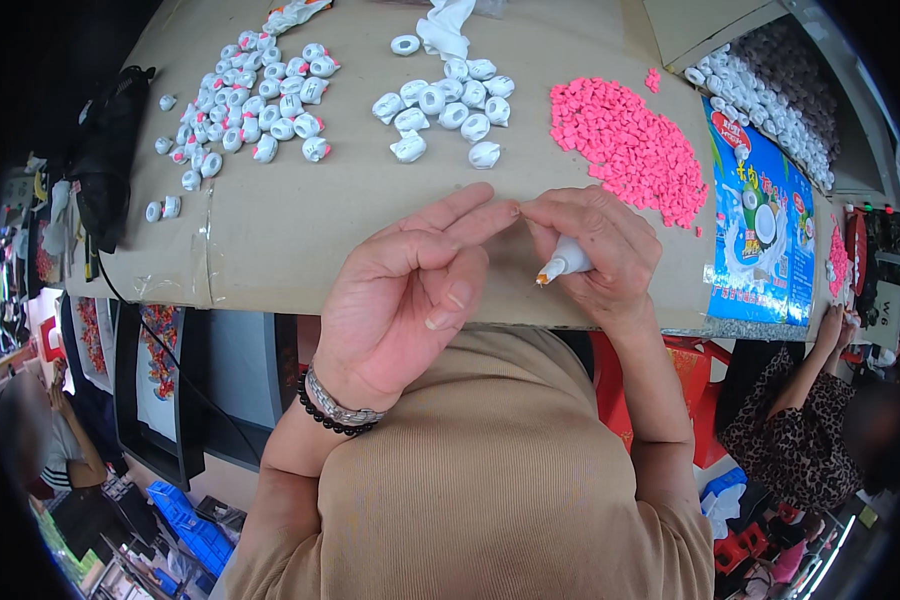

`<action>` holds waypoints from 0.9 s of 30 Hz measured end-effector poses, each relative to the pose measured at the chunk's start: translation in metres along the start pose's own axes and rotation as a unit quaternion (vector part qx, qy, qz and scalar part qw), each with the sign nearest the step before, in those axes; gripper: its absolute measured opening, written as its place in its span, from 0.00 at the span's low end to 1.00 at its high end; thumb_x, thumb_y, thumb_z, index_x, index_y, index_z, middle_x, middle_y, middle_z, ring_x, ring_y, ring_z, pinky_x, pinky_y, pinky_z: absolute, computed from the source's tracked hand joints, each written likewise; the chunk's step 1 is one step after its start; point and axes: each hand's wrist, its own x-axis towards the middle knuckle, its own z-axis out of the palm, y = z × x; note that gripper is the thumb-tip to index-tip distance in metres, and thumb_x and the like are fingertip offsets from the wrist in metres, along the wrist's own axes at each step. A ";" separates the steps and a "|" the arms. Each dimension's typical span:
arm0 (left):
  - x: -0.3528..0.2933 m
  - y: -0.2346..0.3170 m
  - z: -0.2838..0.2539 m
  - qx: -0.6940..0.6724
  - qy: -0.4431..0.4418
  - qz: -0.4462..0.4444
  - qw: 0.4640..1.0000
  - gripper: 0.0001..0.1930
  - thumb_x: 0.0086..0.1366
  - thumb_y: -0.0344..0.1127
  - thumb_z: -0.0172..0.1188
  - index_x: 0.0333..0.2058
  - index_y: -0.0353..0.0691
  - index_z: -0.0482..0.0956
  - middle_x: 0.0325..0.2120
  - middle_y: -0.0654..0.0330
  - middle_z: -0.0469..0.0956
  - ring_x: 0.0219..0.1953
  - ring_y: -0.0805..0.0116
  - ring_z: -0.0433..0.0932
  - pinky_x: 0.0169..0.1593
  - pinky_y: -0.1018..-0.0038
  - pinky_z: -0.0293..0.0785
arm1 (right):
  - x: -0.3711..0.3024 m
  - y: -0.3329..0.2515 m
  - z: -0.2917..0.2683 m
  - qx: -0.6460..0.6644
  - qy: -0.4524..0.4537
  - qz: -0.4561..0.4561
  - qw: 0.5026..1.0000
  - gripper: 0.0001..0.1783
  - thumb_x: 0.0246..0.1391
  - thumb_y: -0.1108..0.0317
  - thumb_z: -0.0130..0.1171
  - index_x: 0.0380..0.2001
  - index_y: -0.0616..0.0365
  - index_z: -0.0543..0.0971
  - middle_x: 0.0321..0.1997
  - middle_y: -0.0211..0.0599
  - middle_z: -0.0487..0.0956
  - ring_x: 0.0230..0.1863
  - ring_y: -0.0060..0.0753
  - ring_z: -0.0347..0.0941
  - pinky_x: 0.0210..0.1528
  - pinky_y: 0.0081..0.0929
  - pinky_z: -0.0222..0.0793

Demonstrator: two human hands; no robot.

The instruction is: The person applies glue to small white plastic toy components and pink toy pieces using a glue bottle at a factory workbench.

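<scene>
My left hand (400, 280) is turned palm up above the table edge. Its two upper fingers are stretched out while the thumb and the others curl inward; nothing shows in it. The outstretched fingertips meet, or nearly meet, the thumb and forefinger of my right hand (610, 245). A small white squeeze bottle (568, 260) with an orange tip lies within my right hand, its nozzle pointing down and left. Beyond my hands is a small group of white, rounded plastic pieces (432, 98). Right of them spreads a heap of tiny pink pieces (625, 145).
At the far left lie many white pieces with pink parts (260, 90). A black bag (110, 160) sits at the table's left edge. A blue printed sheet (765, 220) and an open box of white pieces (770, 110) stand right. Another person (800, 430) works at the right.
</scene>
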 end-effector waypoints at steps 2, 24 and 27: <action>-0.001 -0.001 0.001 0.002 0.001 0.004 1.000 0.29 0.58 0.19 0.39 0.60 0.20 0.52 0.58 0.37 0.62 0.18 0.74 0.62 0.15 0.83 0.61 | 0.002 0.000 0.000 -0.004 -0.005 -0.019 1.000 0.15 0.31 0.82 0.66 0.29 0.60 0.80 0.26 0.36 0.79 0.25 0.32 0.76 0.24 0.24 0.70; -0.003 -0.003 -0.010 0.019 -0.067 -0.027 0.997 0.34 0.55 0.17 0.43 0.62 0.25 0.48 0.56 0.41 0.65 0.17 0.71 0.66 0.19 0.79 0.63 | -0.004 0.004 0.002 -0.045 -0.057 -0.056 0.996 0.15 0.30 0.78 0.65 0.26 0.58 0.72 0.21 0.30 0.74 0.23 0.32 0.74 0.22 0.25 0.68; -0.002 -0.003 -0.010 0.025 -0.064 -0.028 0.997 0.32 0.55 0.17 0.43 0.61 0.25 0.50 0.55 0.41 0.67 0.17 0.71 0.66 0.19 0.79 0.63 | -0.005 0.005 0.002 -0.039 -0.056 -0.052 0.996 0.15 0.30 0.79 0.64 0.26 0.58 0.72 0.21 0.31 0.74 0.23 0.32 0.74 0.22 0.25 0.68</action>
